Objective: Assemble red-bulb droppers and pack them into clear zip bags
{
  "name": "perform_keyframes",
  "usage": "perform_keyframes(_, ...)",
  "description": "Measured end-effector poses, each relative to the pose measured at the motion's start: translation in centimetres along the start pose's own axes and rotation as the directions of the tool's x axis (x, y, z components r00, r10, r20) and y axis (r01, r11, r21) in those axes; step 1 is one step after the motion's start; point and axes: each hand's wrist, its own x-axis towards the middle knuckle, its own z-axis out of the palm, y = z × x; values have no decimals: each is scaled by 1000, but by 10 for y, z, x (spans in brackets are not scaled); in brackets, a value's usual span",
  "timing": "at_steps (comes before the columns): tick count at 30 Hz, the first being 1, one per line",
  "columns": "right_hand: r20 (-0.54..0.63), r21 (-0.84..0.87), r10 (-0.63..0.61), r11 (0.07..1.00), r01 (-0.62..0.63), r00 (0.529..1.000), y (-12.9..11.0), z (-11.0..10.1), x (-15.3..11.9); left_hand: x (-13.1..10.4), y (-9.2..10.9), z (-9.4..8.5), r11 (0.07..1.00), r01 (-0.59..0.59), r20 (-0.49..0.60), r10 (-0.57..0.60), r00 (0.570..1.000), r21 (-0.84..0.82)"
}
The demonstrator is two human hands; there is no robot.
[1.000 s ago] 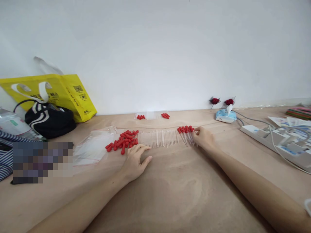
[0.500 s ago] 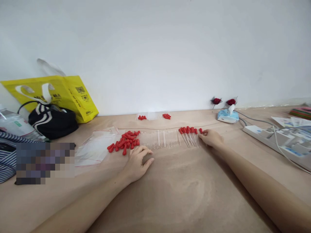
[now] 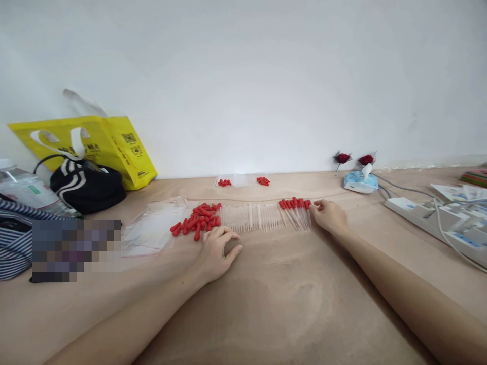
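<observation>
My left hand [image 3: 217,253] lies on the table with its fingers apart and nothing in it. Just beyond its fingertips is a heap of loose red rubber bulbs [image 3: 201,215]. Right of the heap, thin clear dropper tubes [image 3: 249,217] lie side by side in a row. Further right, several droppers [image 3: 294,205] with red bulbs on their ends lie close together, tubes toward me. My right hand [image 3: 330,215] rests at the right end of these droppers, fingertips against or very near the outermost one. Its fingers are loosely curled and slightly apart, with nothing visible between them.
Clear zip bags [image 3: 150,228] lie left of the heap. Two small groups of red bulbs [image 3: 263,181] sit near the wall. At left are a yellow bag [image 3: 131,152] and a black pouch [image 3: 89,190]; at right, a tissue pack [image 3: 360,183] and a power strip [image 3: 426,215] with cables.
My right hand has shifted slightly left, and the outermost dropper, apart before, now lies against the others. My left hand stays in place. The whole view has moved slightly.
</observation>
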Motion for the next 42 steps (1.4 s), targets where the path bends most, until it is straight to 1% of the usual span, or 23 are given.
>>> perform_keyframes(2,-56,36,-70,997,72,996,-13,-2,-7,2,0,-2,999,25,-28,-25,999,28)
perform_keyframes(4,-81,63,-187,979,192,979,-30,-2,-16,7,-4,-7,993,75,-81,-68,994,86)
perform_keyframes(5,-68,49,-240,969,243,968,-38,-3,-21,11,-7,-12,986,112,-112,-99,989,121)
perform_keyframes(7,-13,3,-288,958,288,958,-54,-3,-27,20,-18,-24,962,204,-173,-173,970,180)
perform_keyframes(9,72,-44,-281,958,284,957,-67,-3,-30,28,-31,-36,929,298,-197,-257,946,218)
perform_keyframes(11,153,-97,-240,962,256,959,-76,-4,-30,35,-45,-47,902,350,-153,-319,935,255)
perform_keyframes(13,200,-147,-195,963,226,960,-81,-4,-28,41,-55,-54,901,335,-81,-326,942,277)
perform_keyframes(15,219,-178,-164,963,204,962,-85,-4,-26,47,-60,-57,900,314,-42,-317,948,302)
perform_keyframes(19,232,-203,-140,961,188,963,-90,0,-23,69,-60,-56,865,335,-26,-352,936,374)
perform_keyframes(22,240,-214,-142,957,195,960,-94,3,-22,87,-57,-51,847,351,-18,-375,927,400)
perform_keyframes(25,244,-222,-151,953,207,958,-96,4,-21,100,-56,-43,823,373,-12,-408,913,429)
perform_keyframes(29,229,-221,-184,947,235,956,-96,-1,-23,104,-54,-35,810,384,-1,-428,904,443)
perform_keyframes(32,211,-210,-235,937,278,949,-94,-10,-30,102,-53,-34,819,372,-17,-406,914,436)
perform_keyframes(35,202,-194,-292,924,330,935,-91,-18,-42,99,-49,-38,832,359,-56,-371,927,424)
perform_keyframes(36,191,-179,-334,913,367,923,-89,-19,-47,97,-46,-40,838,351,-74,-354,932,418)
perform_keyframes(37,173,-155,-399,892,425,901,-87,-20,-53,93,-43,-42,845,341,-92,-334,938,412)
perform_keyframes(38,149,-124,-482,857,500,863,-84,-21,-58,87,-39,-44,851,330,-110,-313,943,409)
perform_keyframes(39,118,-88,-577,805,587,808,-80,-21,-64,80,-35,-46,865,304,-123,-278,953,399)
perform_keyframes(40,91,-53,-664,741,669,742,-76,-21,-69,71,-30,-47,886,263,-127,-232,964,383)
perform_keyframes(41,73,-22,-730,680,733,679,-72,-20,-74,60,-26,-47,912,201,-121,-168,978,358)
perform_keyframes(42,68,6,-776,628,778,627,-69,-20,-78,48,-22,-46,953,80,-107,-51,993,293)
